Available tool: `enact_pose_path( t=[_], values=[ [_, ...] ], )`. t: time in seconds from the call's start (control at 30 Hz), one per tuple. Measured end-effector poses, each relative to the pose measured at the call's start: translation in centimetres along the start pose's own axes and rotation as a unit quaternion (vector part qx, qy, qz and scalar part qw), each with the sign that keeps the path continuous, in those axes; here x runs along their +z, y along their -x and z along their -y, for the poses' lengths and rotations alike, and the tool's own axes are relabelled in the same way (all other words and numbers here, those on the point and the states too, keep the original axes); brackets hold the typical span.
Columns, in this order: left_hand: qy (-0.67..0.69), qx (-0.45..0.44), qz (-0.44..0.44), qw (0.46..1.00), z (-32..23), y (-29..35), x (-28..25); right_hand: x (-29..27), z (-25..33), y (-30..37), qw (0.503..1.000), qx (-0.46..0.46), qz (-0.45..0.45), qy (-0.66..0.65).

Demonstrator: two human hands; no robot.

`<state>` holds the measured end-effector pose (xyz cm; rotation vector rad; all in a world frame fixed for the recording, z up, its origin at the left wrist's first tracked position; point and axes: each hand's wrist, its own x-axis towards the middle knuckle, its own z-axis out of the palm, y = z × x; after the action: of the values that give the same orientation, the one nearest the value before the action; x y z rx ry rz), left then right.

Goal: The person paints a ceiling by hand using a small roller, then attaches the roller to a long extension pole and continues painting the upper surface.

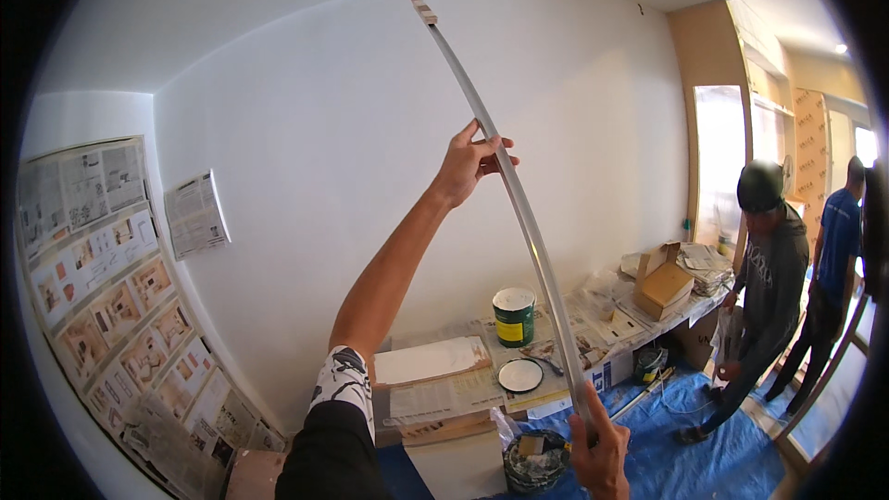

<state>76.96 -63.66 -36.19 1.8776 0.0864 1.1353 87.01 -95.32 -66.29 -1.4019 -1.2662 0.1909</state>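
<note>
A long grey pole [530, 222] runs from the lower right up to the line where the white wall [324, 130] meets the ceiling [278, 0]. Fixed to its upper end is a narrow flat piece [422, 7], streaked cream and brown. Its tip is at the ceiling line, close to a small whitish strip or mark; whether it touches cannot be made out. With its fingers round the pole about midway, my left hand [466, 165] steadies it at arm's length. Lower down, my right hand [600, 452] grips the pole's bottom end.
On a newspaper-covered bench stand a green paint can [514, 317], a lid [520, 375], a white board [431, 360] and a cardboard box [663, 283]. A plastic-lined bucket [536, 459] sits below, near blue sheeting [713, 444]. Two people [773, 268] stand at right.
</note>
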Motion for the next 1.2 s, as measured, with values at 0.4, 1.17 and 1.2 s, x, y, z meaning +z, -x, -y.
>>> enact_pose_path(
  t=[0.4, 1.17, 1.2],
  values=[
    [-0.026, 0.023, 0.009, 0.999, -9.4, 6.9, 13.4, -11.4, 1.0, 11.8, 0.991, -0.112, -0.070, 0.034],
    [-0.037, 0.038, 0.008, 0.999, -19.0, 16.4, 25.6, -23.4, 7.5, 26.0, 0.994, -0.082, -0.062, 0.031],
    [-0.035, 0.036, 0.009, 0.999, -18.9, 16.3, 25.4, -23.3, 7.6, 25.9, 0.994, -0.082, -0.060, 0.027]
  ],
)
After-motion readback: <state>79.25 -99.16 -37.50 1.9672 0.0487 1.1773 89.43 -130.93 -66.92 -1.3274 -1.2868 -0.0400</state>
